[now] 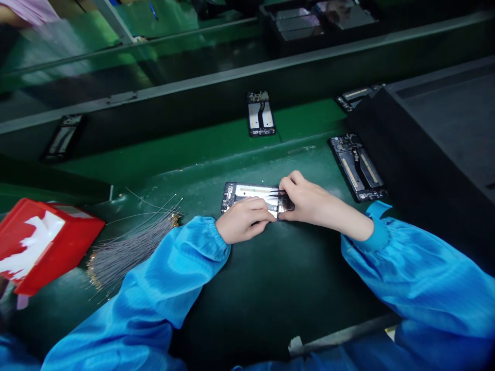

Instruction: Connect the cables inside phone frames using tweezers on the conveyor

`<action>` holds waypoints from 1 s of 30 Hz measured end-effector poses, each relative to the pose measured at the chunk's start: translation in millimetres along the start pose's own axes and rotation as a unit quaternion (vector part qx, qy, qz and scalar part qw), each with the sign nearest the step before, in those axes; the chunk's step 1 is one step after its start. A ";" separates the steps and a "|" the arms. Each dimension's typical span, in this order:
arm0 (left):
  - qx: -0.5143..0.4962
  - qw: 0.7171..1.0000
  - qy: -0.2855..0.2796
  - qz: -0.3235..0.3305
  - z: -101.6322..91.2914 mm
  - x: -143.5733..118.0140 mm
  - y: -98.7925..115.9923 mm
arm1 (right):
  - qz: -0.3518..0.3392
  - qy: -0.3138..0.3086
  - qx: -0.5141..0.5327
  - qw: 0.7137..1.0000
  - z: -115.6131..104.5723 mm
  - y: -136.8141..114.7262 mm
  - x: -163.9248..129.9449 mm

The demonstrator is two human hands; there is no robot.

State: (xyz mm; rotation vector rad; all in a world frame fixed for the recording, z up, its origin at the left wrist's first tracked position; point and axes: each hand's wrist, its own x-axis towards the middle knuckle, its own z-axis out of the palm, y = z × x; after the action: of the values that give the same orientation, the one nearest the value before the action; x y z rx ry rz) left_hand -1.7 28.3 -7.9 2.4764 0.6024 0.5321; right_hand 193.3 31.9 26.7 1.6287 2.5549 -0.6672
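An opened black phone chassis with exposed pale inner plates [251,197] lies flat on the dark green counter [270,288], mid-front. The left hand [244,219] pins its near edge, fingers closed on the frame. The right hand [309,202] pinches thin black tweezers [275,194] over the chassis's right end. Steady downward pressure and a low tweezer angle would likely prevent slipping.

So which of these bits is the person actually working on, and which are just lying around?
In hand:
- opened phone, steadied by the left hand
- right hand, pressing at the phone's right end

Lying about:
- bundle of thin wires
- red box
- other opened phones
- black tray
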 end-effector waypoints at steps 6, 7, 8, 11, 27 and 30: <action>0.006 1.000 0.001 0.010 -0.5 -0.1 0.6 | 0.006 0.011 -0.068 0.998 -1.5 -9.9 2.1; 0.010 1.000 0.003 0.007 0.0 -0.4 0.6 | -0.003 0.014 -0.070 0.997 -0.6 -9.4 2.0; 0.015 1.000 0.007 0.003 0.6 -0.6 0.6 | -0.013 0.017 -0.067 0.997 0.5 -8.0 1.7; 0.024 0.999 0.034 -0.020 3.4 -1.1 0.5 | -0.029 0.032 -0.038 0.998 4.9 -1.4 0.4; 0.027 0.996 0.050 -0.070 5.3 2.8 2.5 | -0.083 0.054 -0.131 0.986 3.5 -1.5 2.6; 0.018 0.996 0.058 -0.068 5.7 2.5 2.2 | -0.078 0.043 -0.137 0.987 1.7 -4.3 4.2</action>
State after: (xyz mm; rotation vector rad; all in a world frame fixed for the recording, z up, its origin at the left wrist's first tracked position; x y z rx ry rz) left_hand 3.8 25.6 -10.5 2.4294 0.8270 0.6194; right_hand 187.3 33.3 25.5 1.4121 2.7087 -0.2391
